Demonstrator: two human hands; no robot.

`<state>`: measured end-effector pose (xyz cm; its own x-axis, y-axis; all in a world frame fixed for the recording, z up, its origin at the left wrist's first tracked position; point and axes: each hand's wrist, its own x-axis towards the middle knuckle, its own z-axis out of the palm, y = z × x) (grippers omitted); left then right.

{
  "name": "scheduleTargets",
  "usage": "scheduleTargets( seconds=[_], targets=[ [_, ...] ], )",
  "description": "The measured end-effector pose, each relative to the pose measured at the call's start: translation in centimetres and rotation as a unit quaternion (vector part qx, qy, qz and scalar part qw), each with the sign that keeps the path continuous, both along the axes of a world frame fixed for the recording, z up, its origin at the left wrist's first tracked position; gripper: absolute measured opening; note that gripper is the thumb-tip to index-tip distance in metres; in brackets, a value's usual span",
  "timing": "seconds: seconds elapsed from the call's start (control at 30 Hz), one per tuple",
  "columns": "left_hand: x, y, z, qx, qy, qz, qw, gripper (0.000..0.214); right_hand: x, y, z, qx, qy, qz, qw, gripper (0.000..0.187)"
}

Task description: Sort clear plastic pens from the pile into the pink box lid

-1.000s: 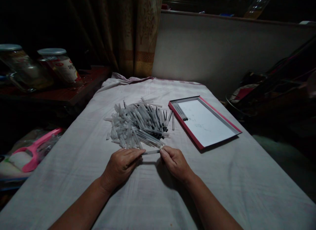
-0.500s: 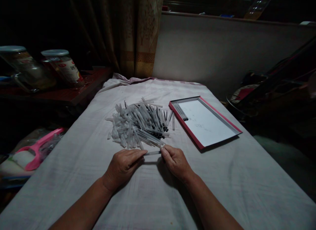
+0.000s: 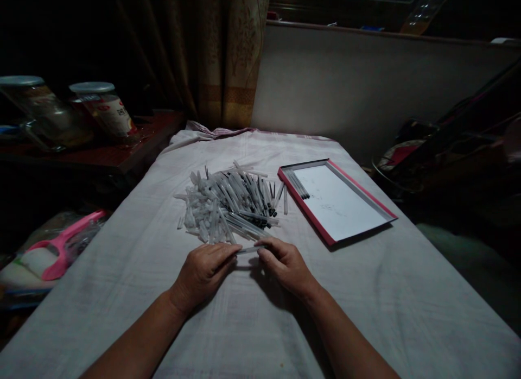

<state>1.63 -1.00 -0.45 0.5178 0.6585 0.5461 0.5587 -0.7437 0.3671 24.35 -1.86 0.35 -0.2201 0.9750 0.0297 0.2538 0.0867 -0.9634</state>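
Between my two hands a slim translucent pen [image 3: 248, 250] lies level, just in front of a heap. My left hand [image 3: 205, 267] pinches its left end between thumb and fingers. The fingertips of my right hand [image 3: 287, 264] are closed on its right end. Right beyond them spreads a pile of clear pen parts [image 3: 228, 200], with pale caps at the left and dark-tipped barrels at the right. To the right lies a shallow red-edged box lid [image 3: 309, 219] with a white inside. Several pens [image 3: 299, 184] rest side by side along its left wall.
A pale checked cloth [image 3: 358, 303] covers the work surface. On a dark red side table [image 3: 138, 151] at the left stand a lidded jar [image 3: 108, 113] and a glass jug [image 3: 52, 118]. A pink plastic handle [image 3: 61, 248] lies lower left. Curtain [image 3: 228, 58] and wall stand behind.
My right hand has shifted slightly left along the pen, so a shorter length shows between the hands. My left hand, the heap and the box lid stay about where they were.
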Motion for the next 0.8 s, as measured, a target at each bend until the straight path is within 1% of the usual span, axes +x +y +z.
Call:
scheduleTargets(
  seconds=[0.07, 0.1, 0.17, 0.23, 0.3, 0.47, 0.67, 0.8],
  targets=[
    [-0.4, 0.2, 0.3, 0.005, 0.014, 0.014, 1.0, 0.022, 0.1, 0.0, 0.0, 0.018, -0.01, -0.01, 1.0, 0.022],
    [-0.7, 0.4, 0.5, 0.01, 0.02, 0.036, 0.999, 0.022, 0.2, 0.1, -0.1, 0.022, -0.013, -0.02, 0.999, 0.022],
    [-1.4, 0.8, 0.9, 0.021, 0.031, 0.106, 0.994, 0.021, 0.5, 0.4, -0.2, 0.017, -0.009, -0.049, 0.999, 0.024],
    [-2.2, 1.3, 1.0, 0.034, 0.047, 0.179, 0.982, 0.022, 1.0, 0.8, -0.4, 0.013, 0.004, -0.084, 0.996, 0.026],
    [-2.8, 1.7, 0.8, 0.024, 0.08, 0.205, 0.975, 0.023, 1.3, 1.1, -0.5, 0.0, 0.019, -0.103, 0.994, 0.028],
    [-2.6, 2.0, 0.0, 0.006, 0.129, 0.206, 0.97, 0.024, 1.6, 1.3, -0.3, -0.059, 0.047, -0.095, 0.993, 0.029],
    [-1.8, 1.8, 0.1, 0.028, 0.146, 0.216, 0.965, 0.021, 1.5, 1.4, -0.2, -0.073, 0.071, -0.098, 0.99, 0.027],
    [-1.7, 1.7, -0.1, 0.034, 0.141, 0.216, 0.966, 0.019, 1.4, 1.5, -0.4, -0.064, 0.063, -0.101, 0.991, 0.027]
  ],
)
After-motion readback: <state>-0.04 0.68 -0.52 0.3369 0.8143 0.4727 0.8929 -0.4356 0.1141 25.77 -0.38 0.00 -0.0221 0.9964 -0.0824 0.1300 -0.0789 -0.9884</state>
